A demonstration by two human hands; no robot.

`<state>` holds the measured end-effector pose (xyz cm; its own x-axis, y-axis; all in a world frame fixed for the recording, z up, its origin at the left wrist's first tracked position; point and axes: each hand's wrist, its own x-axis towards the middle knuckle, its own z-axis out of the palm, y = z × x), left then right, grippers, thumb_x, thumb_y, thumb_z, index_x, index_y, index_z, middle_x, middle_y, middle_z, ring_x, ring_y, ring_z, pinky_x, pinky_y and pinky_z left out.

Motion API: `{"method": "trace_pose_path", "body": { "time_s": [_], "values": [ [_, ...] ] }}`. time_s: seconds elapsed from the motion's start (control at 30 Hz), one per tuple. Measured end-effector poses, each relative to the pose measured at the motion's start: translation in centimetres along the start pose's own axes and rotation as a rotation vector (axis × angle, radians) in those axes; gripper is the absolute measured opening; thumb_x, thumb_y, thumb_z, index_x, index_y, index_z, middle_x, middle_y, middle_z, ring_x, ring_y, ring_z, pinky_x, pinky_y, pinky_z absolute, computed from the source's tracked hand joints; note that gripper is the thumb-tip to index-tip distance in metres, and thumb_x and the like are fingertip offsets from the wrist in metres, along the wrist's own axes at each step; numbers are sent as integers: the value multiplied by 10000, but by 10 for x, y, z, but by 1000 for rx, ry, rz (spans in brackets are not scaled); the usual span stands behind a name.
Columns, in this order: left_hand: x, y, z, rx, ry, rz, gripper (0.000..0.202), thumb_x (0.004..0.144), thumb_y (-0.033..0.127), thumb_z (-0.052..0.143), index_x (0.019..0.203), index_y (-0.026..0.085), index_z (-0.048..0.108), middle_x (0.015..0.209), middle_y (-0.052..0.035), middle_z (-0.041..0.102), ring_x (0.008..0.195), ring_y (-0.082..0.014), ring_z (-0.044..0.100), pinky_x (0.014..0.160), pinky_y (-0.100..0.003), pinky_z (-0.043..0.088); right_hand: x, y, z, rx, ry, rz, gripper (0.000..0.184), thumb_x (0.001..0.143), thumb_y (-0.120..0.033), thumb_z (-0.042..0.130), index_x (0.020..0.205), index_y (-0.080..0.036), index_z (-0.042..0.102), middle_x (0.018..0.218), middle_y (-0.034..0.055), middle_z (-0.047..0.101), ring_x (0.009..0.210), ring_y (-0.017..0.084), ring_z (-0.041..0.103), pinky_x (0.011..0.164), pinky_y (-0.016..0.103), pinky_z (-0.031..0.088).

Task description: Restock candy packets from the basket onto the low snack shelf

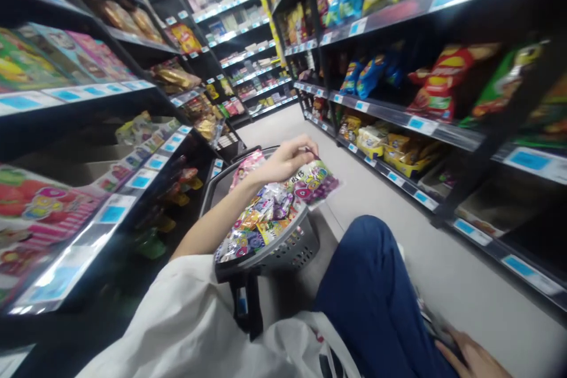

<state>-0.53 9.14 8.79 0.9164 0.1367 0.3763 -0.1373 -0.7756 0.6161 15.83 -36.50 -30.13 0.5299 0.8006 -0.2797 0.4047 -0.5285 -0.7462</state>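
Observation:
My left hand [290,160] is closed on the top edge of a clear candy bag [315,182] with purple pieces and bright lettering. The bag hangs at the right rim of a grey shopping basket [305,245] with a black handle. Inside the basket lies a heap of small wrapped candies [261,221], with a pink packet [248,166] toward the far end. At the lower right edge, my right hand [476,357] is only partly in view beside my knee. Its fingers curl by a dark, blurred object [436,325] that I cannot make out.
Shelves of snack bags [447,82] line the right side of the aisle. On the left, close by, are shelves with candy boxes [44,204]. Pale floor [283,121] runs between them to a far shelf rack [252,65]. My bent knee [372,283] is beside the basket.

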Motion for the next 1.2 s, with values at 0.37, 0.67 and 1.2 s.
{"method": "trace_pose_path", "body": {
  "time_s": [0.37, 0.67, 1.2],
  "values": [
    [100, 51, 322, -729, -734, -164, 104, 763, 252, 727, 790, 161, 684, 811, -51, 636, 744, -159, 564, 703, -278, 434, -43, -114, -73, 1299, 290, -139, 731, 714, -533, 853, 1344, -278, 583, 1341, 130, 635, 1216, 317, 618, 984, 468, 535],
    [123, 28, 437, -1125, -655, -607, 368, 717, 400, 837, 965, 152, 727, 917, -72, 710, 811, -167, 640, 760, -267, 483, -29, -84, -68, 1491, 774, 215, 521, 565, -379, 952, 990, -177, 727, 976, 51, 753, 825, 180, 687, 716, 277, 560],
    [67, -12, 507, -1241, -621, -761, 503, 681, 520, 849, 1002, 157, 715, 932, -68, 745, 775, -191, 681, 681, -280, 515, 2, -40, -38, 1549, 928, 403, 483, 451, -254, 977, 862, -176, 735, 916, 44, 754, 961, 259, 703, 963, 446, 570]
  ]
}}
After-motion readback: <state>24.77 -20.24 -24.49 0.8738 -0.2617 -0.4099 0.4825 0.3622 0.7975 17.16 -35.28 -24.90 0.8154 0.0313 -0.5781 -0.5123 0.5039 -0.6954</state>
